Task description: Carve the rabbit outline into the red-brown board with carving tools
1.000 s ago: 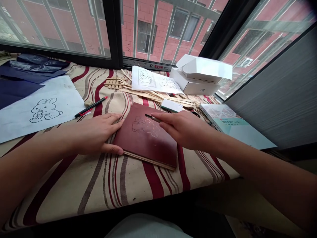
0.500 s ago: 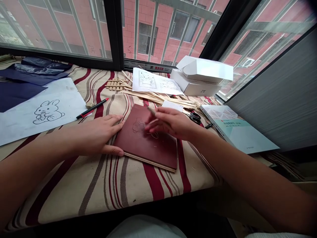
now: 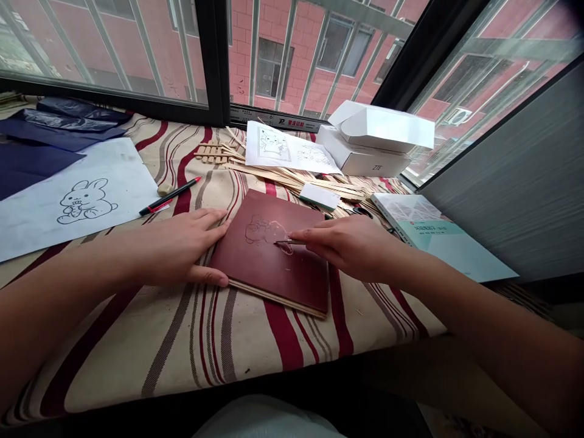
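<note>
My left hand (image 3: 176,249) grips the left edge of a dark red board (image 3: 292,286), fingers on top and thumb at the near corner. The board lies flat on a striped cloth (image 3: 137,353), with pale wooden layers along its near edge. A pale scratched outline of a rabbit-like figure (image 3: 263,231) marks its surface. My right hand (image 3: 344,246) is shut on a thin pointed stylus (image 3: 283,242), and the tip touches the board at the figure's right side.
Left of the board lie a rabbit drawing on paper (image 3: 77,210), dark carbon sheets (image 3: 59,125) and a red-and-black pen (image 3: 170,196). Behind are wooden sticks (image 3: 292,179), a cartoon printout (image 3: 283,149) and a white ZTE box (image 3: 365,152). A book (image 3: 438,234) lies right, before the window frame (image 3: 214,61).
My right hand has come down from above the board and brought the stylus tip onto its surface. My left hand stays in place on the board.
</note>
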The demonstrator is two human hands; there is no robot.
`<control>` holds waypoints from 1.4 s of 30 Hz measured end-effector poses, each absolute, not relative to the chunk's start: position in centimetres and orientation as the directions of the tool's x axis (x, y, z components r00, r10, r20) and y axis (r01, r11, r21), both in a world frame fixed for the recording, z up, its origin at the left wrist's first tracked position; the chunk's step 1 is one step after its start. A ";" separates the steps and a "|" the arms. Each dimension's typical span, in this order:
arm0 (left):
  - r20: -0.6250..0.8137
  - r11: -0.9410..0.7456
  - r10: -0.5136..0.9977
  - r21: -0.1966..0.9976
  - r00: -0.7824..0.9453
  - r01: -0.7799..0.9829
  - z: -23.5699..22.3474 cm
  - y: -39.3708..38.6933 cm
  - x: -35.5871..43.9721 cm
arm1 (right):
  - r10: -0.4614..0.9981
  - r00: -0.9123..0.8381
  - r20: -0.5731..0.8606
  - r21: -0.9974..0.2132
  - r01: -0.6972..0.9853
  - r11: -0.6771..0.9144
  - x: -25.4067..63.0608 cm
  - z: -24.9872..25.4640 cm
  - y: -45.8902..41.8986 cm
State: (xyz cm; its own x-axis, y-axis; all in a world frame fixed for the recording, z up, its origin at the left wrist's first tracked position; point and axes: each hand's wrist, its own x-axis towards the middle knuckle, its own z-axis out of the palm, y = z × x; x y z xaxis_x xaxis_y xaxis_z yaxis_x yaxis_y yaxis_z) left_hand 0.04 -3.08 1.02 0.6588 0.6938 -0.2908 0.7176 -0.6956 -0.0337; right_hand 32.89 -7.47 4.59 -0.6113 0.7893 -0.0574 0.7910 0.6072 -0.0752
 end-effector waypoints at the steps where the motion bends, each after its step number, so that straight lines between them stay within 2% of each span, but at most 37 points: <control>1: -0.288 -0.699 0.692 -0.039 0.662 0.714 0.9 -3.1 0.0 | 0.784 -0.617 -0.074 -0.055 0.787 0.614 32.9 4.6 -7.6; 9: -0.276 -0.704 0.692 -0.053 0.667 0.709 0.6 -3.1 -0.2 | 0.775 -0.604 -0.187 -0.039 0.793 0.608 32.4 4.8 -7.0; 15: -0.295 -0.693 0.697 -0.042 0.653 0.720 0.9 -2.9 0.0 | 0.730 -0.645 -0.228 0.185 0.707 0.683 31.3 5.4 -7.4; 25: -0.320 -0.696 0.695 -0.073 0.644 0.714 1.3 -3.2 0.5 | 0.688 -0.662 -0.297 0.322 0.609 0.725 31.4 6.3 -7.3; 36: -0.277 -0.688 0.702 -0.024 0.656 0.725 1.1 -3.0 0.1 | 0.613 -0.742 -0.271 0.378 0.504 0.777 32.1 6.3 -6.2; 42: -0.295 -0.688 0.697 -0.017 0.654 0.725 1.4 -3.1 0.3 | 0.598 -0.763 -0.245 0.332 0.514 0.791 32.6 5.5 -6.2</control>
State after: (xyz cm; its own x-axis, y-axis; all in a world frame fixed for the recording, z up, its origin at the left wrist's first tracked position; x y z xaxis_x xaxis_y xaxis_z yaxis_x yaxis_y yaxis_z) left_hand 0.28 -3.14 1.41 0.6539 0.6967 -0.2949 0.7255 -0.6880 -0.0168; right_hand 32.56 -6.17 5.51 -0.7629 0.5984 -0.2449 0.5139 0.7910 0.3319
